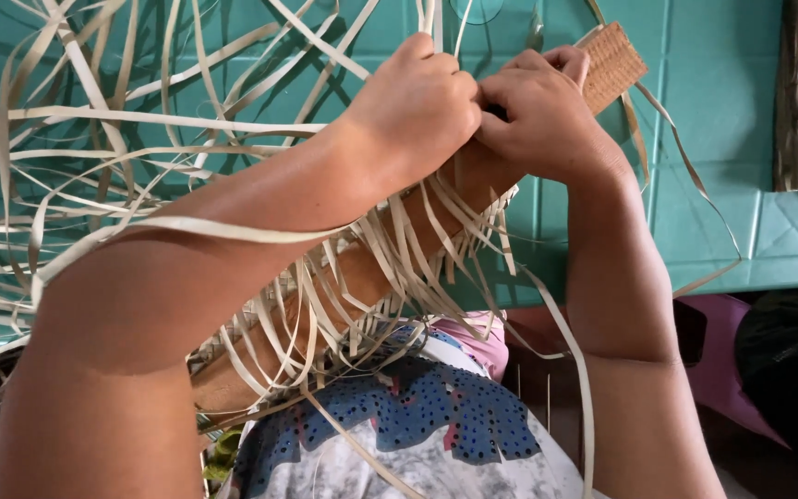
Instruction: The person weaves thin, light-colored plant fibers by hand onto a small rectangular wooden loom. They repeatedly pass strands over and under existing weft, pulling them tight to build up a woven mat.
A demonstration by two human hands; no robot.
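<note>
Pale straw-coloured strips (94, 176) fanned loose across the left half of the view, over a teal panelled surface (722, 139). Held a half-woven mat of the same strips (399, 259) wrapped round a brown wooden form (362, 277), slanting from the lap up toward the top right. Showed a finished, tightly plaited end (613, 57) just past the knuckles. Met close together near the upper end of the weave: left hand (417, 102) curled, fingers closed down on the strips at the form; right hand (542, 115) beside it, touching, fingers bent and pinching strips against the weave. Trailed unwoven ends off the lower edge of the mat, over a blue-dotted patterned garment (417, 416) on the lap. Hung a dark dried leaf strip (794, 92) at the far right of the teal surface. Lay pink fabric (487, 346) just under the right forearm.
</note>
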